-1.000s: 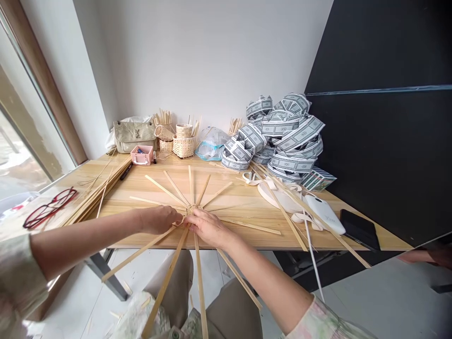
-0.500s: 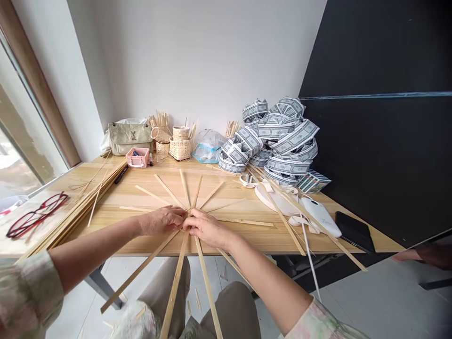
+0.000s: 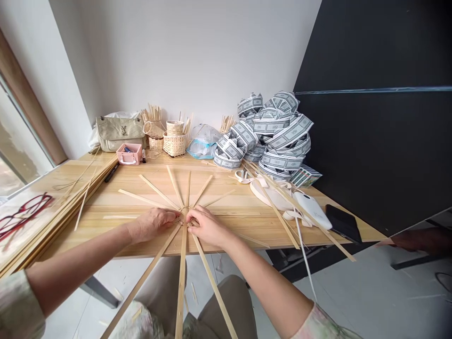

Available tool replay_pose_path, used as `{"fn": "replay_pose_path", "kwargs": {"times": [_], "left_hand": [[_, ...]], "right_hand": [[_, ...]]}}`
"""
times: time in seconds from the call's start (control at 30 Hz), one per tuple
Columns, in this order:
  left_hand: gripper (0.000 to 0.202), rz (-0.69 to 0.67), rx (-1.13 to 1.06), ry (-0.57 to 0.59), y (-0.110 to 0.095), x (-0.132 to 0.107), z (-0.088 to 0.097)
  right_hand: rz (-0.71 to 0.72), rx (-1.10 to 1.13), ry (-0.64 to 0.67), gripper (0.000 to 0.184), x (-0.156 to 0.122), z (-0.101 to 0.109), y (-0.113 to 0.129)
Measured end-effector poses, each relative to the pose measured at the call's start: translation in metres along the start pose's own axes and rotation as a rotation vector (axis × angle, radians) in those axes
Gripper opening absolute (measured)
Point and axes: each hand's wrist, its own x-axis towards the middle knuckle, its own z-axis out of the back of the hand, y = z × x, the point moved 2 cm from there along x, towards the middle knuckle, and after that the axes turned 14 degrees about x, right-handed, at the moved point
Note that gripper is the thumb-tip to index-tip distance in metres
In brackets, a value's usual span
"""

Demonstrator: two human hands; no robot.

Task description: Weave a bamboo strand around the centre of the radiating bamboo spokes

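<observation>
Flat bamboo strips (image 3: 181,278) cross at one centre and spread outward like spokes, over the table and past its front edge above my lap. A thin woven ring (image 3: 183,210) circles the crossing, partly hidden by my fingers. At the left of the centre, my left hand (image 3: 153,223) is closed, thumb and fingertips pinching the strips. My right hand (image 3: 205,225) is closed from the right side, its fingertips gripping the strips by the ring. The exact spot under the fingers is covered.
Long bamboo strips (image 3: 67,207) lie bundled at left beside red glasses (image 3: 26,214). Behind stand a handbag (image 3: 122,134), pink box (image 3: 129,154) and small baskets (image 3: 174,143). Patterned band rolls (image 3: 282,129), a white device (image 3: 312,209) and black phone (image 3: 342,222) are at right.
The spread of strips has turned slightly counterclockwise, its front strips shifting right. My hands have moved a little apart at the centre. The view has swung slightly right.
</observation>
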Motion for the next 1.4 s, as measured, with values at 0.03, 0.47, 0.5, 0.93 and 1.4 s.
{"fn": "replay_pose_path", "kwargs": {"times": [0.03, 0.47, 0.5, 0.93, 1.4], "left_hand": [[0.017, -0.032, -0.021, 0.026, 0.0, 0.0, 0.0], [0.018, -0.063, 0.066, 0.001, -0.003, 0.0, -0.011], [0.019, -0.083, 0.086, -0.01, -0.005, -0.001, -0.011], [0.021, -0.026, 0.047, -0.018, -0.011, 0.007, -0.009], [0.027, 0.011, -0.033, 0.02, -0.006, 0.003, -0.016]], "right_hand": [[0.017, 0.017, 0.006, 0.013, 0.0, 0.002, -0.002], [0.214, -0.112, -0.066, 0.015, -0.006, 0.001, -0.012], [0.219, -0.131, -0.072, 0.015, -0.007, 0.001, -0.011], [0.058, -0.437, -0.147, 0.008, -0.01, -0.004, -0.006], [-0.014, -0.436, -0.179, 0.009, -0.002, -0.01, -0.003]]}}
